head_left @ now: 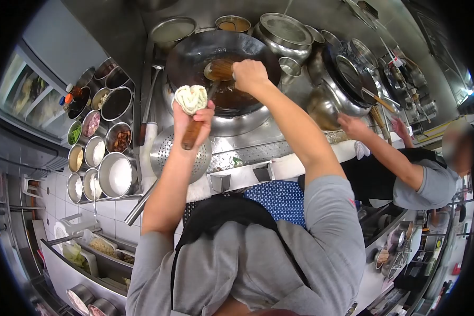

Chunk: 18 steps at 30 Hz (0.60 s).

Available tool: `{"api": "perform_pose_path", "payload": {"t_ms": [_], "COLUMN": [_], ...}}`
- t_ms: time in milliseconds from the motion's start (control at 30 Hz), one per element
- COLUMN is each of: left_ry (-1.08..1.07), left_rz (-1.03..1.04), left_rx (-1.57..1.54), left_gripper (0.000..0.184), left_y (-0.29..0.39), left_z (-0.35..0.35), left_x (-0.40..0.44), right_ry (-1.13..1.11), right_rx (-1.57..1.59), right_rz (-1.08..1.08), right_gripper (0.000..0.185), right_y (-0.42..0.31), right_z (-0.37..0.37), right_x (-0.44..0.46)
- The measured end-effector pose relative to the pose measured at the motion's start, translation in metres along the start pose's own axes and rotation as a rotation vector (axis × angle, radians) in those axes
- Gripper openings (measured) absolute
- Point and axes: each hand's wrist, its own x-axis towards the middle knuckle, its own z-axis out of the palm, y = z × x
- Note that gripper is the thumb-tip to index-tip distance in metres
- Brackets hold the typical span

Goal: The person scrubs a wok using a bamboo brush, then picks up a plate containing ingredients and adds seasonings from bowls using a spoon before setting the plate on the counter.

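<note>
My left hand (203,118) is closed around the wooden handle (191,135) of a ladle, with a folded white cloth (191,99) bunched in the same grip. The ladle's metal shaft runs up towards its head (209,69), which is partly hidden by bristles. In my right hand (250,76), closed, is a bamboo wok brush (222,68), its bristles against the ladle head. Both tools are over a large dark wok (184,50) on the stove, with brownish liquid (237,100) inside. A perforated metal strainer (163,152) lies below my left hand.
Metal containers of ingredients (122,138) crowd the left side. Pots (285,29) line the back of the stove. At right, a co-worker's arm (389,152) reaches towards a second wok (347,73). A long-handled utensil (150,105) lies left of my wok.
</note>
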Motion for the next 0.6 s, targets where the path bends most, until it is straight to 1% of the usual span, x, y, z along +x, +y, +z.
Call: {"api": "perform_pose_path", "payload": {"t_ms": [67,100,200,267,300,333,400,433,533,567,600], "left_ry": [0.027,-0.017,-0.02,0.007,0.026,0.063,0.022,0.026,0.022,0.007,-0.016], "left_rz": [-0.032,0.005,-0.176,-0.156,-0.148,-0.148,-0.151,-0.156,-0.185,-0.199,-0.212], "left_rx": [0.299,0.401,0.504,0.628,0.684,0.636,0.713,0.676,0.583,0.564,0.55], "left_gripper": [0.042,0.042,0.042,0.041,0.04,0.034,0.035,0.036,0.039,0.041,0.042], "left_y": [0.03,0.039,0.068,0.082,0.083,0.081,0.086,0.086,0.082,0.084,0.085], "left_z": [-0.009,-0.01,0.003,0.005,0.003,0.009,0.011,0.012,0.009,0.006,0.007], "left_x": [0.005,0.004,-0.005,-0.003,-0.003,-0.004,-0.005,-0.005,-0.006,-0.005,-0.001], "right_ry": [-0.034,-0.015,0.005,0.081,0.036,0.013,-0.009,0.0,0.074,0.073,0.063], "right_rx": [0.037,-0.025,-0.099,-0.138,-0.07,-0.081,-0.11,-0.135,-0.148,-0.035,-0.087], "right_rz": [-0.065,-0.093,-0.033,-0.147,-0.178,-0.142,-0.065,-0.057,-0.207,-0.226,-0.143], "right_gripper": [0.027,0.027,0.023,0.019,0.018,0.019,0.019,0.019,0.017,0.015,0.015], "right_y": [0.009,0.021,0.017,0.013,0.019,0.021,0.023,0.018,0.017,0.026,0.022], "right_z": [0.024,0.028,-0.004,-0.002,0.02,0.022,0.014,0.003,0.018,0.037,0.025], "right_x": [-0.002,0.006,0.003,-0.011,-0.006,-0.007,-0.004,-0.007,-0.016,-0.014,-0.018]}}
